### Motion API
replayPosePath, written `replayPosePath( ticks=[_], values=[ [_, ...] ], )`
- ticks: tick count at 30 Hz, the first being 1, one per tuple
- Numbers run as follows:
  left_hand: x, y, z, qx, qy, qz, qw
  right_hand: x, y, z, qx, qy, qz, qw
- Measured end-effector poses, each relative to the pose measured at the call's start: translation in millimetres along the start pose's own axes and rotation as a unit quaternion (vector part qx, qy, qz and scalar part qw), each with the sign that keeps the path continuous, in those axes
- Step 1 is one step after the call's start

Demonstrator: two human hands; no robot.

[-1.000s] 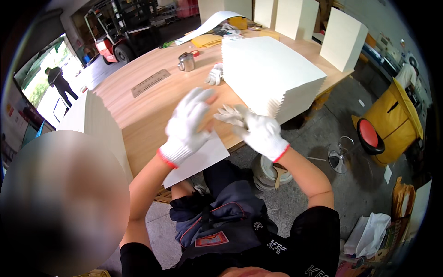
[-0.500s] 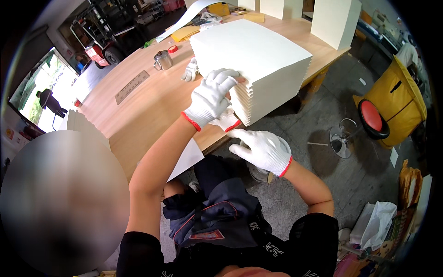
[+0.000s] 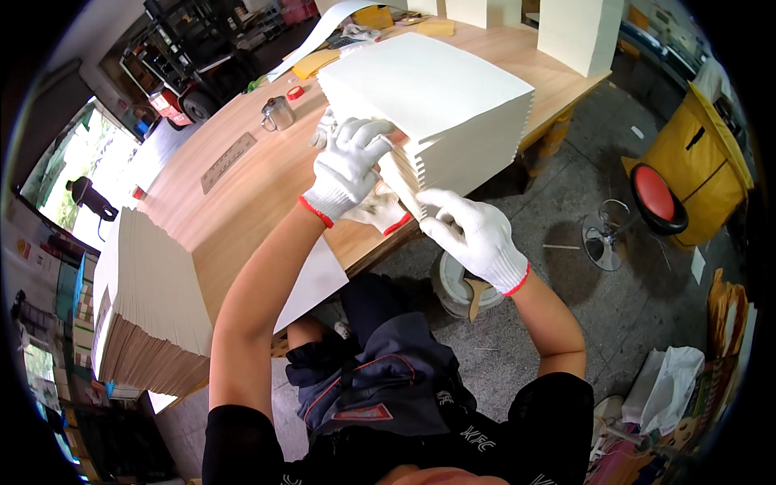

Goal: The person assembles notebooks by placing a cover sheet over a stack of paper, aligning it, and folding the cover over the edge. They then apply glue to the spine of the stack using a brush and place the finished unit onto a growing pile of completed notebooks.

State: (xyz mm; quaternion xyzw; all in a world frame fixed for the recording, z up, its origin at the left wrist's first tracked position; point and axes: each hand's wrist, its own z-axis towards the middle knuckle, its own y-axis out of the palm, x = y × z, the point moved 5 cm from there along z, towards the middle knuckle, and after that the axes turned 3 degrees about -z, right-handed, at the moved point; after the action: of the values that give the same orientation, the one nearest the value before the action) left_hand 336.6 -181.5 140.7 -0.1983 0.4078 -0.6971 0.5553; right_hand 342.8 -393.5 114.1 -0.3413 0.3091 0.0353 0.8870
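A thick stack of large white sheets (image 3: 436, 89) lies on the wooden table (image 3: 242, 202), its near corner over the table's front edge. My left hand (image 3: 347, 166), in a white glove with a red cuff, curls over that near corner and grips the edges of the upper sheets. My right hand (image 3: 477, 234), gloved the same way, pinches the corner of a bundle of sheets (image 3: 404, 182) just below and to the right. A loose glove (image 3: 376, 212) lies on the table edge under my left hand.
Another tall paper stack (image 3: 153, 299) stands at the left, and a single sheet (image 3: 319, 279) hangs over the table edge. A metal cup (image 3: 277, 113) and ruler (image 3: 229, 162) lie further back. Below are a white bucket (image 3: 453, 283), red stool (image 3: 659, 198) and yellow bin (image 3: 703, 153).
Both hands left the space in front of me and went to the stack's near corner, the left first, then the right. The view has drawn closer to the stack.
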Motion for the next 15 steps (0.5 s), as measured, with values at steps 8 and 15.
replayPosePath(
  ticks=[8,15],
  values=[
    [-10,2,29,-0.103,-0.220,-0.137,0.960,22,-9,36,0.019,0.013,-0.222,0.975],
    [-38,50,42,-0.042,-0.566,-0.643,0.514,41,-6,53,-0.026,0.070,-0.274,0.959]
  ],
)
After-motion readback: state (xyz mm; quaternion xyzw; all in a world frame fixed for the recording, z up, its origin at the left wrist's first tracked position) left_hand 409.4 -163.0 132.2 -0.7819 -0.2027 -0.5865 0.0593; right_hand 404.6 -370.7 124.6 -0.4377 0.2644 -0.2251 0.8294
